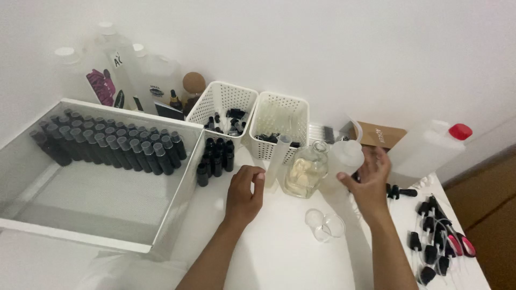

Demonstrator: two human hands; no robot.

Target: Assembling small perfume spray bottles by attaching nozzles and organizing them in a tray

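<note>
Measuring cylinder [278, 161], a slim clear tube, stands upright on the white table [279, 252] just left of a clear glass bottle [305, 171]. The left hand [243, 194] pinches its foot with narrow fingers, apparently to steady it. The right hand [371, 182] wraps a translucent plastic bottle [344, 157], held raised and close beside the glass one; its tilt is hard to judge. A small empty beaker [324, 224] waits between the forearms. Rows of dark vials fill the back of a white bin [91, 215]; two perforated baskets [252, 121] keep small parts within reach. Black dropper caps [432, 241] lie at the right. White walls close the corner.
</note>
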